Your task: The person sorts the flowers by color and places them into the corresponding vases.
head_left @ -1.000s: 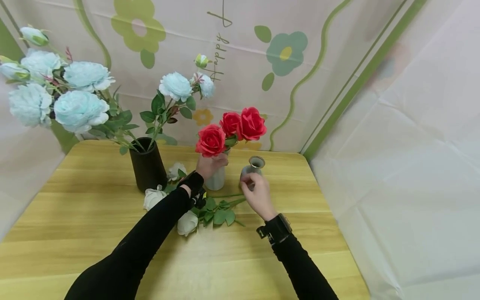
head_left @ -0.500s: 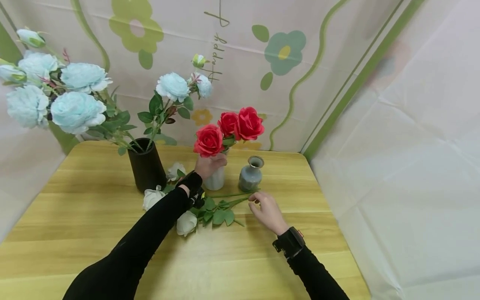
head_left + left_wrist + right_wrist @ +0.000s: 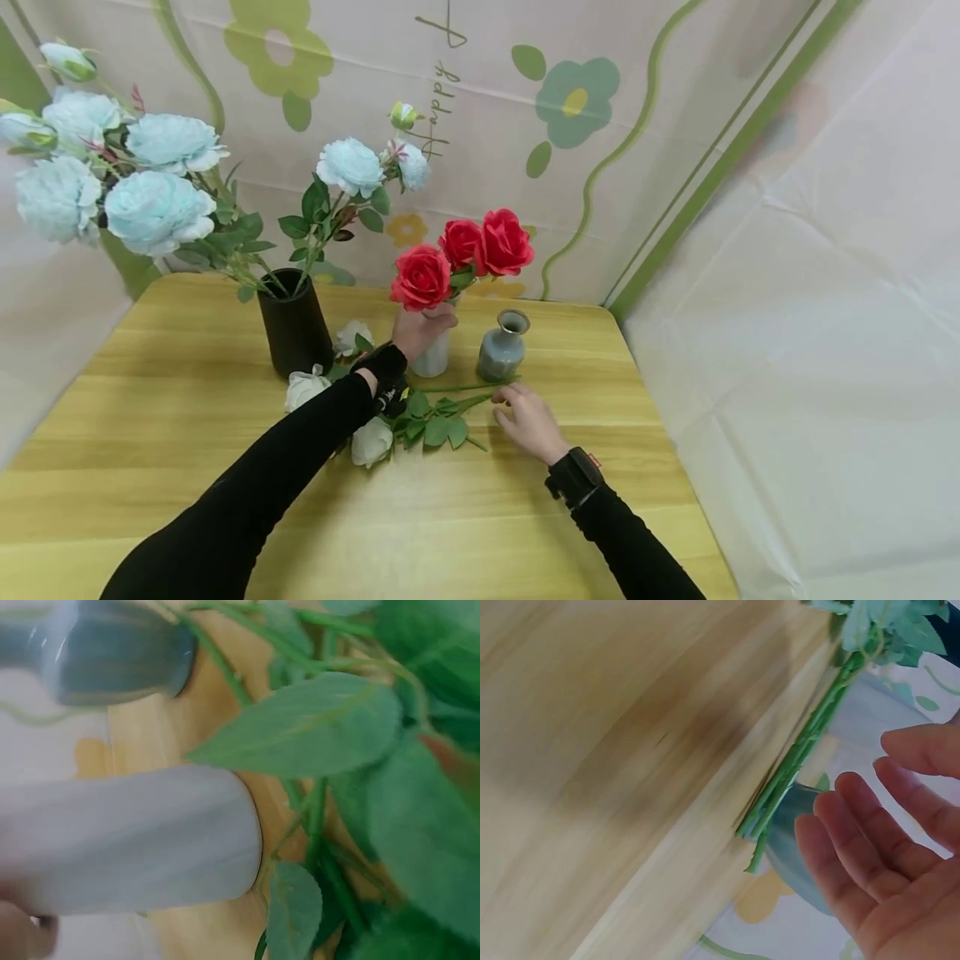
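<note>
Roses in red rise from the white vase that your left hand grips near its rim in the head view; your right hand is just beside green stems on the counter. Left wrist: leaves near the white vase's base. Right wrist: your right hand is released, fingers loosely extended.

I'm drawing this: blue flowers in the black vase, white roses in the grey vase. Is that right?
Not quite: the white roses lie on the table, not in the grey vase, as the head view shows. The blue flowers do stand in the black vase.
</note>
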The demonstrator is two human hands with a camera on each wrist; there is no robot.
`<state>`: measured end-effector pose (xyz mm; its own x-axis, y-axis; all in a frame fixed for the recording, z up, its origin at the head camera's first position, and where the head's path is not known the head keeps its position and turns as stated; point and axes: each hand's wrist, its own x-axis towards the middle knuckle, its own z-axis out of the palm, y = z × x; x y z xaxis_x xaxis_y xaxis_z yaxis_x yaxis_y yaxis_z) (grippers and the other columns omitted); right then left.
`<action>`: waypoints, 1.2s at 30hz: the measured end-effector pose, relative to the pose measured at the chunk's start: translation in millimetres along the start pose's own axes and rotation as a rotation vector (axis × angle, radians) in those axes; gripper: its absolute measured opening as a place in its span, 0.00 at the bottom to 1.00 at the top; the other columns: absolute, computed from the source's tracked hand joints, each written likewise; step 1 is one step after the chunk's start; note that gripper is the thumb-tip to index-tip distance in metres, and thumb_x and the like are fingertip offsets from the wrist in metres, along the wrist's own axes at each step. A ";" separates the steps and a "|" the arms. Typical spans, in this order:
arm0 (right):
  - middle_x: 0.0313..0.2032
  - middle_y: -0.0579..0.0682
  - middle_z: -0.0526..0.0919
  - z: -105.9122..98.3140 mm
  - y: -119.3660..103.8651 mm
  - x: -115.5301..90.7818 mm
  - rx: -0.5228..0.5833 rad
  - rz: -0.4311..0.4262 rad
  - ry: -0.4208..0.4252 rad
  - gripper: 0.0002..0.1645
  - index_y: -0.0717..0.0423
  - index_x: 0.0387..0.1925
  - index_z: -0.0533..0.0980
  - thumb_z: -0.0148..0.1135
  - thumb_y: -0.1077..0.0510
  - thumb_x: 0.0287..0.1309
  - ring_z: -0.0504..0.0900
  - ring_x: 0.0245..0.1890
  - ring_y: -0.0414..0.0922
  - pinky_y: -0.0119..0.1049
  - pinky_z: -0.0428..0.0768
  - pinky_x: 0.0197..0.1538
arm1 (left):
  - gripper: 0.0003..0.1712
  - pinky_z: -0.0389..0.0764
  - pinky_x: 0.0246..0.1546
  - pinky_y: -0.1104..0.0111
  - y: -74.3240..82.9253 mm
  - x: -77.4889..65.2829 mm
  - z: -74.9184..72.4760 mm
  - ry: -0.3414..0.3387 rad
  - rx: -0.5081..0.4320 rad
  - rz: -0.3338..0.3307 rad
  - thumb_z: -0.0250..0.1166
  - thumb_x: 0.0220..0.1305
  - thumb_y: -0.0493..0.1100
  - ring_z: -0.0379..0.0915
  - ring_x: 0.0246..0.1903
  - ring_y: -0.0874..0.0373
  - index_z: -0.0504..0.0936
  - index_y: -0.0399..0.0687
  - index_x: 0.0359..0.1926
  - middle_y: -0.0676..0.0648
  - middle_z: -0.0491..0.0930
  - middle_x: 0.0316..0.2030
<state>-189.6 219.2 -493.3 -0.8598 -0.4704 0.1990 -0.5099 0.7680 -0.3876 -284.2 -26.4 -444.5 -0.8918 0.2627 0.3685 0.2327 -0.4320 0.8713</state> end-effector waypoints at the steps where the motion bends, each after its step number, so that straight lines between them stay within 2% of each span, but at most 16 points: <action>1: 0.41 0.52 0.81 0.6 1.4 0.5 -0.010 -0.010 -0.008 0.08 0.59 0.42 0.82 0.66 0.64 0.61 0.80 0.45 0.49 0.41 0.81 0.45 | 0.11 0.67 0.38 0.69 1.0 -3.3 1.2 0.047 0.191 -0.002 0.55 0.67 0.23 0.69 0.30 0.56 0.70 0.33 0.26 0.44 0.74 0.25; 2: 0.42 0.53 0.81 1.0 2.7 1.1 -0.021 -0.023 -0.016 0.09 0.60 0.43 0.81 0.66 0.64 0.61 0.80 0.46 0.50 0.42 0.81 0.46 | 0.06 0.69 0.44 0.68 1.5 -6.4 2.1 0.083 0.305 -0.029 0.58 0.68 0.27 0.72 0.35 0.53 0.74 0.33 0.31 0.41 0.76 0.30; 3: 0.43 0.54 0.81 1.4 3.9 1.6 -0.028 -0.038 -0.022 0.10 0.61 0.44 0.81 0.66 0.65 0.60 0.80 0.47 0.51 0.42 0.81 0.47 | 0.07 0.72 0.51 0.63 0.6 -10.0 2.7 0.134 0.477 -0.061 0.63 0.66 0.31 0.75 0.44 0.50 0.77 0.31 0.42 0.38 0.79 0.39; 5: 0.45 0.55 0.81 2.5 6.1 3.0 -0.046 -0.068 -0.031 0.12 0.62 0.46 0.81 0.66 0.66 0.60 0.79 0.48 0.52 0.43 0.80 0.49 | 0.28 0.67 0.62 0.53 -2.8 -19.2 1.9 0.187 0.640 -0.131 0.65 0.68 0.39 0.67 0.59 0.40 0.69 0.32 0.64 0.32 0.72 0.58; 7: 0.47 0.57 0.80 3.8 7.1 4.7 -0.069 -0.107 -0.034 0.15 0.64 0.48 0.80 0.67 0.67 0.59 0.79 0.50 0.53 0.44 0.80 0.52 | 0.36 0.60 0.64 0.47 -9.5 -25.9 -2.2 0.173 0.726 -0.255 0.60 0.71 0.49 0.59 0.64 0.35 0.60 0.32 0.69 0.29 0.64 0.63; 8: 0.49 0.58 0.80 4.6 7.4 5.7 -0.078 -0.127 -0.036 0.16 0.65 0.49 0.80 0.67 0.67 0.58 0.78 0.52 0.54 0.45 0.79 0.53 | 0.41 0.61 0.62 0.45 -22.6 -28.8 -9.7 0.159 0.795 -0.271 0.58 0.71 0.55 0.58 0.62 0.33 0.57 0.31 0.70 0.27 0.62 0.63; 9: 0.50 0.59 0.79 5.6 7.9 6.7 -0.088 -0.146 -0.038 0.18 0.65 0.51 0.79 0.67 0.67 0.58 0.77 0.53 0.54 0.45 0.78 0.55 | 0.44 0.60 0.62 0.43 -31.2 -30.8 -16.3 0.127 0.840 -0.324 0.56 0.71 0.59 0.56 0.63 0.32 0.53 0.30 0.71 0.25 0.59 0.63; 12: 0.53 0.61 0.78 9.0 9.4 10.7 -0.111 -0.201 -0.042 0.20 0.66 0.53 0.79 0.67 0.67 0.58 0.76 0.55 0.55 0.47 0.76 0.58 | 0.46 0.61 0.61 0.43 -22.0 -38.4 -13.4 0.020 0.900 -0.444 0.53 0.71 0.61 0.53 0.65 0.31 0.52 0.29 0.73 0.24 0.57 0.65; 14: 0.54 0.61 0.78 11.9 10.8 14.1 -0.119 -0.232 -0.052 0.20 0.67 0.54 0.78 0.66 0.67 0.59 0.76 0.56 0.55 0.47 0.75 0.59 | 0.40 0.66 0.57 0.44 -6.0 -43.5 -5.0 -0.049 0.902 -0.486 0.53 0.72 0.57 0.58 0.62 0.31 0.60 0.28 0.68 0.25 0.62 0.61; 15: 0.54 0.61 0.78 13.7 11.7 15.7 -0.124 -0.244 -0.056 0.20 0.67 0.54 0.78 0.66 0.67 0.60 0.76 0.56 0.55 0.47 0.75 0.59 | 0.36 0.66 0.57 0.44 15.2 -46.5 6.9 -0.087 0.877 -0.551 0.53 0.73 0.53 0.60 0.60 0.31 0.62 0.27 0.67 0.24 0.63 0.61; 16: 0.54 0.60 0.79 16.0 12.9 17.3 -0.136 -0.254 -0.062 0.19 0.66 0.54 0.78 0.65 0.67 0.61 0.76 0.55 0.54 0.46 0.76 0.58 | 0.34 0.68 0.56 0.47 31.1 -49.9 17.1 -0.110 0.870 -0.564 0.54 0.73 0.51 0.61 0.60 0.32 0.64 0.27 0.66 0.25 0.65 0.60; 19: 0.51 0.57 0.81 23.6 16.2 20.5 -0.182 -0.274 -0.076 0.17 0.64 0.53 0.79 0.63 0.65 0.63 0.78 0.52 0.51 0.43 0.78 0.55 | 0.26 0.72 0.52 0.51 52.0 -56.1 32.2 -0.171 0.894 -0.563 0.53 0.74 0.47 0.69 0.54 0.36 0.70 0.29 0.61 0.28 0.71 0.56; 23: 0.45 0.52 0.83 30.9 19.1 20.7 -0.241 -0.288 -0.064 0.13 0.59 0.49 0.81 0.65 0.64 0.62 0.80 0.45 0.47 0.40 0.80 0.48 | 0.26 0.72 0.56 0.53 53.1 -57.4 43.1 -0.224 0.935 -0.520 0.53 0.74 0.45 0.70 0.58 0.42 0.70 0.32 0.65 0.34 0.73 0.59; 29: 0.37 0.48 0.83 34.9 18.0 18.4 -0.286 -0.343 -0.021 0.09 0.56 0.42 0.84 0.70 0.64 0.57 0.81 0.38 0.44 0.38 0.81 0.41 | 0.20 0.73 0.57 0.55 31.6 -51.4 52.9 -0.264 0.973 -0.440 0.55 0.72 0.40 0.71 0.58 0.44 0.75 0.33 0.59 0.38 0.77 0.55; 34: 0.34 0.47 0.83 37.0 17.2 16.9 -0.297 -0.392 0.034 0.09 0.54 0.37 0.86 0.73 0.66 0.52 0.81 0.36 0.43 0.37 0.81 0.41 | 0.22 0.74 0.56 0.55 9.9 -42.6 59.6 -0.265 1.001 -0.379 0.55 0.72 0.40 0.70 0.58 0.44 0.73 0.30 0.61 0.35 0.75 0.57; 36: 0.33 0.46 0.83 37.7 16.7 15.7 -0.311 -0.410 0.044 0.09 0.53 0.35 0.87 0.73 0.67 0.52 0.81 0.35 0.43 0.37 0.81 0.40 | 0.24 0.73 0.57 0.55 1.3 -39.8 60.4 -0.265 1.006 -0.379 0.54 0.73 0.41 0.68 0.60 0.43 0.70 0.30 0.63 0.33 0.73 0.59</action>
<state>-210.5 208.2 -530.6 -0.5846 -0.7460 0.3188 -0.7840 0.6206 0.0147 -225.0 14.6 -438.5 -0.8884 0.4583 -0.0250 0.2788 0.5820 0.7639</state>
